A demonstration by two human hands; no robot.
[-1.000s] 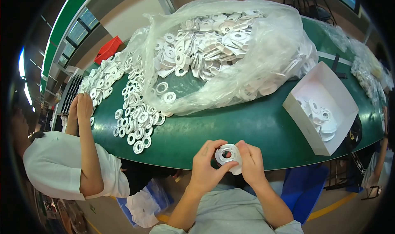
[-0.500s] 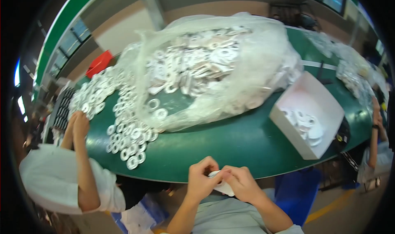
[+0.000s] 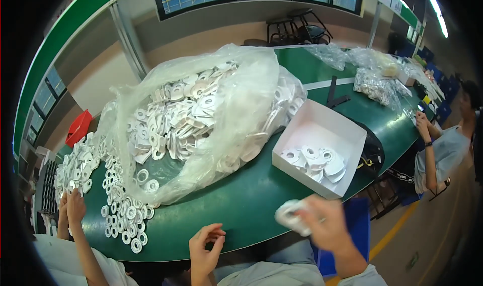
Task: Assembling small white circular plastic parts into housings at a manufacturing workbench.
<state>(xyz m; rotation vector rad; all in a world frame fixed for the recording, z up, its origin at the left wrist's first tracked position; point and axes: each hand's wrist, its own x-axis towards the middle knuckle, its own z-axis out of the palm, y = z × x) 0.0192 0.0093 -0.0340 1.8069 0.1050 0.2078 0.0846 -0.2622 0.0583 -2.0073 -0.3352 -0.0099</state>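
Observation:
My right hand (image 3: 329, 225), slightly smeared by motion, grips a white plastic piece with a round ring (image 3: 291, 216) by one end, near the front corner of the white box (image 3: 297, 178). Inside that box lie several similar white pieces (image 3: 322, 161). My left hand (image 3: 205, 248) is over the table's front edge, fingers loosely curled and apart from the thumb, with nothing in it. A big clear plastic bag (image 3: 241, 90) full of white flat pieces (image 3: 193, 105) lies open beyond my hands. Loose white rings (image 3: 130, 213) are heaped left of the bag.
A co-worker's hands (image 3: 72, 205) work at the left by more white pieces; another person (image 3: 437, 150) sits at the far right. A black square tool (image 3: 334, 95), clear bags (image 3: 372, 79) and a red bin (image 3: 79, 127) are on the green table (image 3: 251, 205). A blue bin (image 3: 356, 225) stands below.
My hands have parted. The right one has carried the white piece rightward toward the box, while the left one has let go of it. The view has swung to the right.

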